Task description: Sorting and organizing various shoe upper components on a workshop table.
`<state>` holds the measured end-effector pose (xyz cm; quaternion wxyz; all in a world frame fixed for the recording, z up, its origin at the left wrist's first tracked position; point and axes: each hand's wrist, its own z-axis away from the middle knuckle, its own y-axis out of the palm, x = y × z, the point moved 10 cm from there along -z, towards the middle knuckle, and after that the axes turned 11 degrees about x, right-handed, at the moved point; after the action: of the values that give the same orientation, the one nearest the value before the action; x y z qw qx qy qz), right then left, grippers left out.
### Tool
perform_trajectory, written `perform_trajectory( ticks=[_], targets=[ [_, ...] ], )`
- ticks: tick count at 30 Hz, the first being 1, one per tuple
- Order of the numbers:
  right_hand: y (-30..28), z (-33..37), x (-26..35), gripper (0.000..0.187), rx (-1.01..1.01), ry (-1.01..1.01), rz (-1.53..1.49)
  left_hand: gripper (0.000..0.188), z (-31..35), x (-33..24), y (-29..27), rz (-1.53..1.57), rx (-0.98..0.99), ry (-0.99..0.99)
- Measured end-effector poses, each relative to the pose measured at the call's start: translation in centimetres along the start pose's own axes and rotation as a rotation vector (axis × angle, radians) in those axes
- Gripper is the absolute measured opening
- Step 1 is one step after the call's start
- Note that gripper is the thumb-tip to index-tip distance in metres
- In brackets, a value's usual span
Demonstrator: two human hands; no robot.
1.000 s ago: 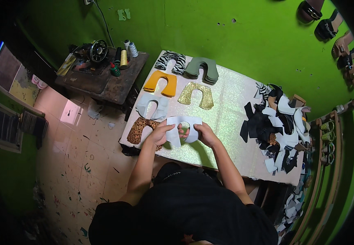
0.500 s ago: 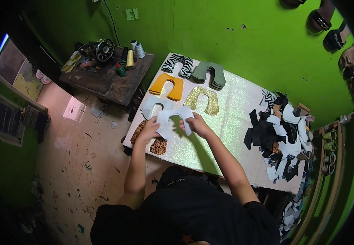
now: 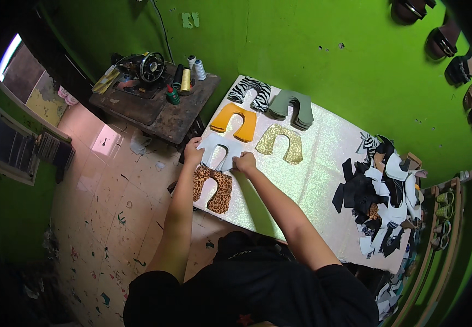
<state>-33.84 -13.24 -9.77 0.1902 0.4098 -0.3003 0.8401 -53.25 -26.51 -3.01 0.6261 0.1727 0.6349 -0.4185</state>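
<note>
A white U-shaped cut piece [image 3: 221,140] lies on the pale glittery tabletop, on or over a white stack, its open end toward me. My left hand [image 3: 193,151] closes on its left edge, and my right hand [image 3: 244,162] pinches its right leg. Just nearer to me are brown-and-black spotted U-shaped pieces [image 3: 222,195]. Beyond the white ones sits an orange stack [image 3: 221,119]. Zebra-striped pieces [image 3: 261,98] lie farther back, with a grey-green stack [image 3: 302,113] to their right. A gold glitter piece [image 3: 267,140] is to the right of the orange stack.
A heap of black and white scraps [image 3: 377,191] covers the table's right end. At the back left, a sewing machine [image 3: 151,66] and thread spools [image 3: 186,82] stand on a worn wooden table [image 3: 157,111]. Sandals [image 3: 444,42] hang along the right wall; scraps litter the tiled floor.
The white piece has gone from being held up over the table to lying level with the white stack. Both hands moved away from me with it, uncovering the spotted pieces.
</note>
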Motion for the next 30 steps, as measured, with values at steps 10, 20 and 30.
perform_trajectory(
  ticks=[10,20,30],
  targets=[
    [-1.2,4.8,4.1,0.044,-0.073,-0.130,0.186,0.036,2.7,-3.1,-0.3,-0.541,-0.027,0.006],
    [-5.2,7.9,-0.9,0.033,0.152,-0.201,0.070,0.033,6.9,-8.1,11.1,-0.508,0.055,0.112],
    [-22.0,17.7,-10.8,0.026,-0.135,-0.120,-0.412,0.032,15.1,-14.0,32.3,-0.408,0.549,0.299]
  ],
)
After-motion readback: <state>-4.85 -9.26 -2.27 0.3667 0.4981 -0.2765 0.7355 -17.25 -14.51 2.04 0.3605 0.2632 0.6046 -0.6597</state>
